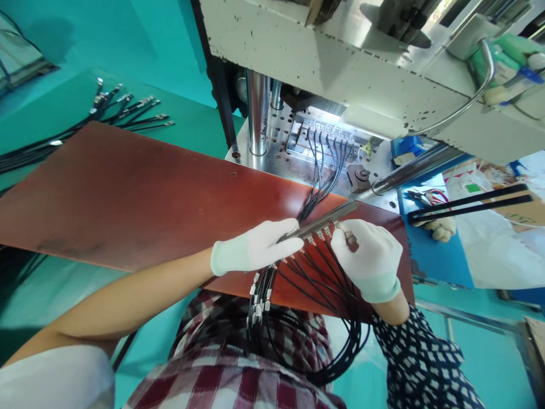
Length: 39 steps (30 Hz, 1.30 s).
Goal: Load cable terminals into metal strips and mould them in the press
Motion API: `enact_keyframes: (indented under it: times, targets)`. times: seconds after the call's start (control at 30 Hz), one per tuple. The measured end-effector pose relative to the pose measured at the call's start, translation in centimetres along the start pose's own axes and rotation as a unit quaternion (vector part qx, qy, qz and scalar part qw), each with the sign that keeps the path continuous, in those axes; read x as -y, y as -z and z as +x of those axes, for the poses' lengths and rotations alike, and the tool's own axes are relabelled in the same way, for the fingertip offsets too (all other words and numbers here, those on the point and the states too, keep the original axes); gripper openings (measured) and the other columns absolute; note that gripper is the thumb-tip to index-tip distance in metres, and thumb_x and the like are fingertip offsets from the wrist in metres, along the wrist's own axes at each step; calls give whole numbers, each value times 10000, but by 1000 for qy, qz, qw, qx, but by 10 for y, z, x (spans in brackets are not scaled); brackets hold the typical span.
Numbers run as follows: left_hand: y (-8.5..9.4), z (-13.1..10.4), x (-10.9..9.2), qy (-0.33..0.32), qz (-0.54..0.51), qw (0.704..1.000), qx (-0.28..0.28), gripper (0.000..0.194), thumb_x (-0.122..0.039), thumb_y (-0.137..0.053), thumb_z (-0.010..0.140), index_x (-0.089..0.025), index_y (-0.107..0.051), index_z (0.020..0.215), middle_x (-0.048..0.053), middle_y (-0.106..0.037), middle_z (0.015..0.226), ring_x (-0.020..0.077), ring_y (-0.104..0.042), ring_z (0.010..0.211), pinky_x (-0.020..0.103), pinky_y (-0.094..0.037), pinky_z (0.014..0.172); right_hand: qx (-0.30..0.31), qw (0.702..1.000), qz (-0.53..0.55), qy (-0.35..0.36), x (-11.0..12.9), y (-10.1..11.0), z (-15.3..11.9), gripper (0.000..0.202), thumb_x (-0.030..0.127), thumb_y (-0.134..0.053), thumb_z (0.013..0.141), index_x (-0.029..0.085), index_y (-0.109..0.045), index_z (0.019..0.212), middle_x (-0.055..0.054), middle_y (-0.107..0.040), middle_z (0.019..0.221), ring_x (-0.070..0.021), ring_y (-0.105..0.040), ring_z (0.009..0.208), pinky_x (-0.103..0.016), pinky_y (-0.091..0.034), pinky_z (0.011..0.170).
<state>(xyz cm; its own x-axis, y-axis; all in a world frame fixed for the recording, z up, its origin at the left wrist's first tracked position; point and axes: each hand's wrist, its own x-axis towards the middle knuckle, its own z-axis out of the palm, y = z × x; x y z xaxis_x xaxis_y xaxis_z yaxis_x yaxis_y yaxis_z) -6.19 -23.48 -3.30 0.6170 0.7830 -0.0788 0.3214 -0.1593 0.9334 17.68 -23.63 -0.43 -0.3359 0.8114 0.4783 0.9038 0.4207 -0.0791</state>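
Both my hands wear white gloves. My left hand (pixel 272 244) grips the left end of a long metal bar (pixel 334 217), its thumb and fingers closed round it. Several black cables (pixel 315 281) run from the bar's near edge, their metal ends set along it. At the bar's right end my right hand (pixel 366 253) is closed by the cable ends; its fingertips partly hide what they pinch. A bundle of cables with metal connectors (pixel 259 301) hangs over the board's near edge in front of my lap, looping to the right.
A reddish-brown board (pixel 140 199) lies under my hands. Beyond it, a press (pixel 340 68) stands with metal posts (pixel 258 113) and a lit fixture (pixel 321 142) holding several cables. More cables (pixel 123 113) lie at the left. Pliers (pixel 419 197) and a glove (pixel 443 227) lie at the right.
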Motion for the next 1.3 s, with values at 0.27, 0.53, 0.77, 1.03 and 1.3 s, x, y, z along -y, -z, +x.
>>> enact_keyframes:
  times: [0.27, 0.53, 0.77, 1.03, 1.3]
  targets:
    - [-1, 1, -1, -2, -26, 1000, -4, 404, -522, -429, 1007, -186, -379, 788, -62, -439, 692, 82, -387, 615, 253, -317, 585, -19, 996, -78, 42, 11, 12, -6, 109, 334, -687, 858, 256, -762, 845, -16, -658, 809, -202, -567, 746, -362, -348, 707]
    - [1, 1, -4, 1, -17, 1000, 1, 391, -501, -418, 1014, -185, -379, 787, -63, -440, 675, 83, -390, 619, 255, -311, 597, -18, 996, -87, 33, 16, 2, 1, 145, 251, -641, 845, 225, -692, 712, -14, -590, 711, -196, -546, 713, -358, -342, 691]
    - [-1, 1, -3, 15, -66, 998, -1, 401, -526, -427, 1002, -183, -406, 795, -55, -460, 706, 76, -429, 601, 240, -343, 577, -13, 995, -83, 56, 19, 17, -3, 104, 338, -715, 856, 248, -764, 876, -15, -700, 844, -203, -594, 760, -370, -359, 726]
    - [0, 1, -4, 7, -57, 998, -7, 404, -515, -427, 1003, -188, -385, 770, -57, -451, 690, 80, -397, 606, 247, -315, 569, -27, 990, -110, 80, 25, 7, 2, 180, 259, -685, 827, 234, -685, 649, -5, -624, 661, -184, -506, 646, -368, -306, 653]
    - [-1, 2, -5, 23, -75, 997, -18, 395, -500, -393, 1010, -194, -373, 762, -56, -401, 657, 88, -378, 590, 250, -316, 563, 1, 993, -88, 85, 32, 10, -5, 117, 342, -700, 854, 248, -745, 800, 0, -683, 756, -189, -550, 705, -364, -316, 701]
